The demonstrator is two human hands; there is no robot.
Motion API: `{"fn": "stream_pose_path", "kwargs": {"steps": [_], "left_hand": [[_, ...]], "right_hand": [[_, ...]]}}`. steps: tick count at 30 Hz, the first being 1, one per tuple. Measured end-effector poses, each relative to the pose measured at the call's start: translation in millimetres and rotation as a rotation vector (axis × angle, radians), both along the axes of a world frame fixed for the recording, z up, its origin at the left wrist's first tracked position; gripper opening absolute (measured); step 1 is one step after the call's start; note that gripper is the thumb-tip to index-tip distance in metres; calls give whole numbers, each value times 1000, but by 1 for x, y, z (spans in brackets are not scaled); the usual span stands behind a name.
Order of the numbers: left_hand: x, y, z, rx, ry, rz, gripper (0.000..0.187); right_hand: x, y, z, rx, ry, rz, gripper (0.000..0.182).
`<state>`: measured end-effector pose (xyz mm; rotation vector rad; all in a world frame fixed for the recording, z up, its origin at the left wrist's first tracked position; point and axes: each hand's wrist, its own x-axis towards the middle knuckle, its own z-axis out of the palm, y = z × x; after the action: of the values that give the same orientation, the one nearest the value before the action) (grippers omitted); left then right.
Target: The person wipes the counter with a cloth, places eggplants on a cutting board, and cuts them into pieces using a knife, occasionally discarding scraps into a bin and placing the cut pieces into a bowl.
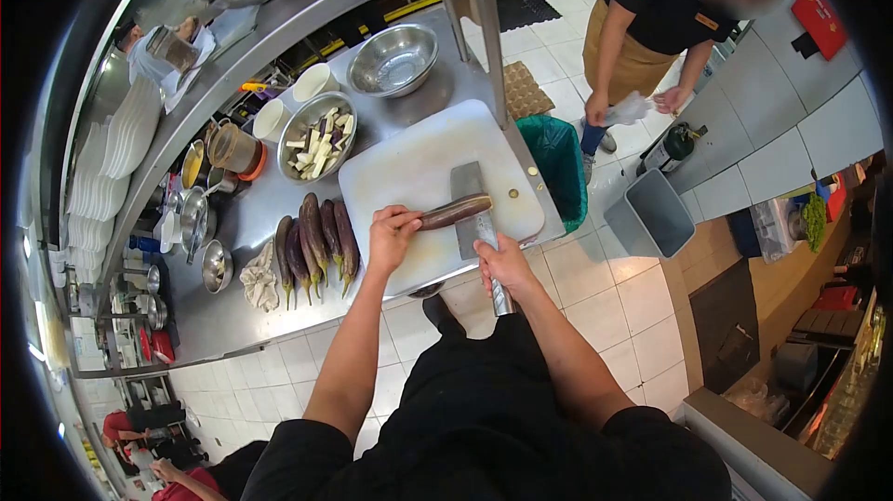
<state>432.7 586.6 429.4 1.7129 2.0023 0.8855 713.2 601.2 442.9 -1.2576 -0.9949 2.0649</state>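
On the white cutting board (pixel 409 166) lies one long purple eggplant (pixel 456 212), its right end over the broad blade of a cleaver (pixel 470 183). My left hand (pixel 393 233) closes its fingers on the eggplant's left end. The cleaver's metal handle is wrapped by my right hand (pixel 505 264). A small round slice (pixel 513 193) rests on the board to the right of the blade. Several whole eggplants (pixel 316 240) lie side by side left of the board. Cut eggplant pieces fill a metal bowl (pixel 346 112) behind them.
An empty-looking steel bowl (pixel 394 61) stands at the back of the steel counter (pixel 244 296). A crumpled cloth (pixel 259 280) lies near the whole eggplants. Right of the board are a green-lined bin (pixel 558 161) and a grey bin (pixel 651 213). A co-worker (pixel 656 8) holds clear plastic nearby.
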Motion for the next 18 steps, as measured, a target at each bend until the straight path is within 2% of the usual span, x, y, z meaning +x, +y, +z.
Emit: {"fn": "stream_pose_path", "kwargs": {"steps": [2,4,7,11,18], "left_hand": [[-9,-5,-6,5,-81,42,21],[-13,-9,-13,14,-164,88,21],[-7,-10,-23,96,-249,160,22],[-5,-12,-24,130,-248,271,22],[-11,-13,-28,133,-374,309,20]], "right_hand": [[-12,-7,-1,-16,-5,15,20],[-29,-17,-3,-21,24,-77,21],[-65,-35,-9,-23,-49,14,24],[-115,-53,-9,-29,59,27,22],[-124,-60,7,14,-29,51,21]]}}
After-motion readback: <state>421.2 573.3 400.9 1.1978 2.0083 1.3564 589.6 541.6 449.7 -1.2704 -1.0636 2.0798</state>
